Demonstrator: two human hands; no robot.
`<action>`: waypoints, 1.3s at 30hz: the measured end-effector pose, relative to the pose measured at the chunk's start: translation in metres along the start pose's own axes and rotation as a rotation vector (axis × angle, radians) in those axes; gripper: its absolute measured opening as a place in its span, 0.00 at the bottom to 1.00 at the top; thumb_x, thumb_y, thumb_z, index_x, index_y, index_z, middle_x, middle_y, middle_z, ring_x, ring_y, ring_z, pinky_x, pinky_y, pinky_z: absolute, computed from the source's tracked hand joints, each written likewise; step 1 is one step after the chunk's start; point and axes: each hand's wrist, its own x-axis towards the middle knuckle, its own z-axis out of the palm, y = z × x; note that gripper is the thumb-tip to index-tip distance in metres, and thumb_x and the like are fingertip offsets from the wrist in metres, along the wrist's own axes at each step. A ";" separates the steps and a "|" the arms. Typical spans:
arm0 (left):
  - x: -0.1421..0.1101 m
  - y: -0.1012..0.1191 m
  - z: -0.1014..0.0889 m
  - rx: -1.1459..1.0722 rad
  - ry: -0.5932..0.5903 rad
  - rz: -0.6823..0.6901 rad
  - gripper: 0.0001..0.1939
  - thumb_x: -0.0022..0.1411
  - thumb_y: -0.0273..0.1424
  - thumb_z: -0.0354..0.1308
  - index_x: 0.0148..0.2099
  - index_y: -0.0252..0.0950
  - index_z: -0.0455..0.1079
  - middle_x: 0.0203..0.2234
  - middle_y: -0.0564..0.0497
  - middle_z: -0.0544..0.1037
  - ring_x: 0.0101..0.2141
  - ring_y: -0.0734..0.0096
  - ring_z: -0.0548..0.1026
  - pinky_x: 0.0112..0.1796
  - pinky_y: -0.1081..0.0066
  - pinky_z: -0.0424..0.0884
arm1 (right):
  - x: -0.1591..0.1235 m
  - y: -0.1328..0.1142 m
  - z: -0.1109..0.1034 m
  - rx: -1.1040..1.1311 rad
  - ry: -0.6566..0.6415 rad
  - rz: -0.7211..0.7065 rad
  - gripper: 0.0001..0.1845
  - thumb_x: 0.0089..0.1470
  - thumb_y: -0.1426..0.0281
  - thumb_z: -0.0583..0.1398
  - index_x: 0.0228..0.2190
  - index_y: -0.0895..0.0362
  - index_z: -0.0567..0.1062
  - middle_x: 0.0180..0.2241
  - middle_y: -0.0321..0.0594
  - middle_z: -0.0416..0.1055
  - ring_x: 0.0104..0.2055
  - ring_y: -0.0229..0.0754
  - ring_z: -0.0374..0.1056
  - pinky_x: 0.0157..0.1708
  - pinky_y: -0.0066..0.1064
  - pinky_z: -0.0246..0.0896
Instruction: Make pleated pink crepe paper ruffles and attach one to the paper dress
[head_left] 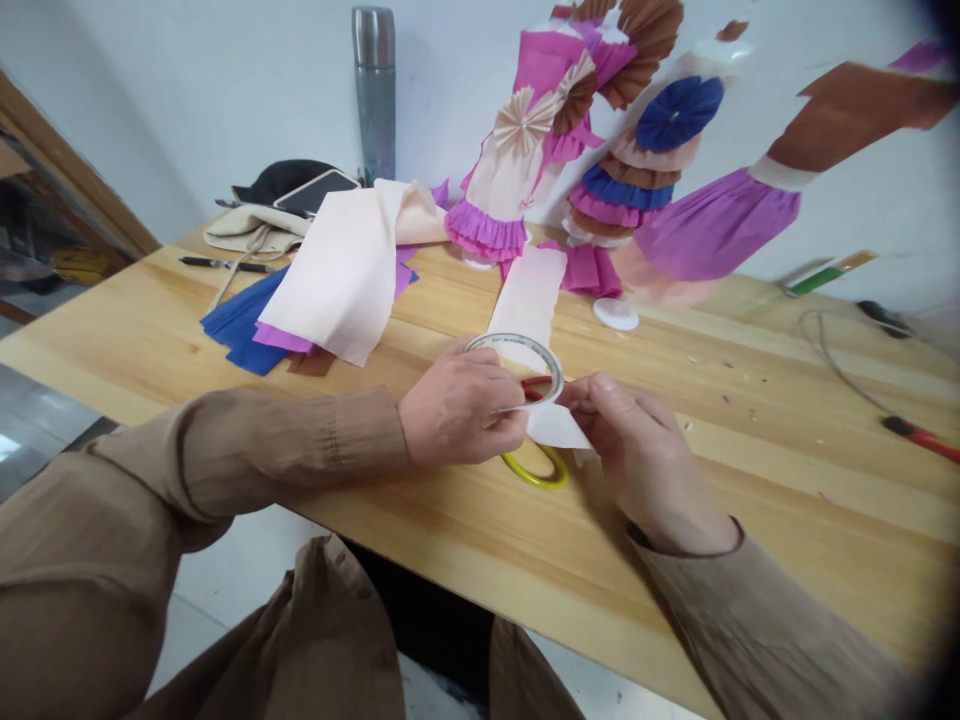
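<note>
My left hand (459,408) is closed around a roll of clear tape (517,360), held upright just above the wooden table (465,520). My right hand (637,450) pinches the loose end of the tape, close to the roll. Under both hands lies a strip of pale pink crepe paper (529,295) running away from me. Scissors with yellow-green and red handles (536,470) lie on the table beneath the hands, mostly hidden.
Folded crepe paper sheets (330,280) in pink, purple and blue lie at the back left. Crepe-paper doll dresses (600,150) stand at the back. A steel flask (373,90), a bag with a phone (300,195), a pen (225,264), a white disc (615,313) and cables (862,390) are around.
</note>
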 end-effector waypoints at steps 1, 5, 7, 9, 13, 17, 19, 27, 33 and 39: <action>0.000 0.001 -0.001 -0.010 -0.006 0.006 0.12 0.59 0.28 0.50 0.23 0.36 0.65 0.22 0.49 0.73 0.31 0.67 0.70 0.44 0.61 0.66 | 0.000 0.000 0.000 0.030 -0.039 0.037 0.27 0.45 0.43 0.66 0.20 0.55 0.75 0.19 0.39 0.69 0.20 0.38 0.62 0.20 0.31 0.57; 0.002 0.002 -0.003 -0.051 -0.005 -0.015 0.13 0.58 0.28 0.51 0.21 0.36 0.63 0.20 0.50 0.72 0.30 0.68 0.69 0.43 0.61 0.66 | -0.001 -0.001 0.000 -0.016 -0.078 0.026 0.22 0.45 0.52 0.70 0.18 0.56 0.73 0.18 0.35 0.66 0.19 0.34 0.57 0.20 0.28 0.52; 0.003 0.002 -0.005 -0.069 -0.012 -0.039 0.14 0.59 0.29 0.51 0.21 0.36 0.62 0.20 0.50 0.71 0.29 0.67 0.69 0.42 0.61 0.66 | -0.002 -0.002 0.001 -0.119 -0.047 -0.047 0.18 0.46 0.57 0.69 0.19 0.56 0.73 0.19 0.35 0.68 0.21 0.35 0.59 0.22 0.28 0.54; 0.003 0.003 -0.006 -0.082 -0.022 -0.058 0.14 0.59 0.30 0.51 0.21 0.36 0.62 0.20 0.51 0.71 0.29 0.68 0.70 0.41 0.62 0.66 | -0.003 -0.005 0.000 -0.260 0.001 -0.164 0.14 0.46 0.61 0.68 0.20 0.55 0.73 0.21 0.36 0.70 0.23 0.36 0.62 0.24 0.29 0.57; 0.003 0.004 -0.008 -0.082 -0.051 -0.090 0.14 0.59 0.28 0.51 0.21 0.36 0.61 0.20 0.52 0.71 0.29 0.71 0.70 0.41 0.66 0.65 | -0.007 -0.010 0.000 -0.574 0.074 -0.396 0.07 0.49 0.67 0.65 0.23 0.53 0.73 0.23 0.36 0.72 0.26 0.39 0.66 0.28 0.32 0.60; 0.003 0.004 -0.007 -0.034 -0.053 -0.085 0.15 0.60 0.28 0.51 0.21 0.35 0.61 0.20 0.52 0.71 0.30 0.71 0.70 0.41 0.66 0.65 | -0.010 -0.013 0.000 -0.715 0.097 -0.525 0.07 0.52 0.69 0.63 0.24 0.53 0.72 0.25 0.36 0.73 0.26 0.39 0.67 0.29 0.33 0.61; 0.004 0.004 -0.007 -0.005 -0.060 -0.081 0.15 0.60 0.28 0.51 0.21 0.35 0.62 0.20 0.52 0.72 0.30 0.71 0.71 0.41 0.66 0.66 | -0.010 -0.014 0.001 -0.740 0.110 -0.559 0.05 0.51 0.69 0.63 0.25 0.53 0.73 0.24 0.35 0.72 0.25 0.38 0.66 0.28 0.33 0.61; 0.004 0.005 -0.006 0.051 -0.085 -0.101 0.14 0.60 0.28 0.51 0.22 0.35 0.64 0.21 0.52 0.73 0.31 0.70 0.73 0.42 0.65 0.67 | -0.005 -0.012 -0.002 -0.678 0.109 -0.469 0.04 0.50 0.70 0.61 0.24 0.54 0.74 0.23 0.35 0.74 0.22 0.37 0.65 0.25 0.30 0.60; 0.003 0.003 -0.005 0.047 -0.060 -0.085 0.14 0.60 0.28 0.51 0.22 0.34 0.66 0.22 0.52 0.74 0.31 0.69 0.73 0.42 0.64 0.67 | -0.003 -0.011 -0.004 -0.685 0.069 -0.440 0.06 0.50 0.68 0.60 0.23 0.54 0.72 0.23 0.36 0.74 0.24 0.39 0.67 0.27 0.32 0.63; 0.003 0.003 -0.005 0.040 -0.082 -0.098 0.13 0.61 0.29 0.52 0.24 0.34 0.68 0.22 0.52 0.75 0.32 0.69 0.74 0.43 0.64 0.66 | -0.004 -0.010 -0.003 -0.705 0.112 -0.451 0.02 0.49 0.70 0.61 0.26 0.54 0.74 0.25 0.37 0.74 0.24 0.39 0.67 0.26 0.32 0.64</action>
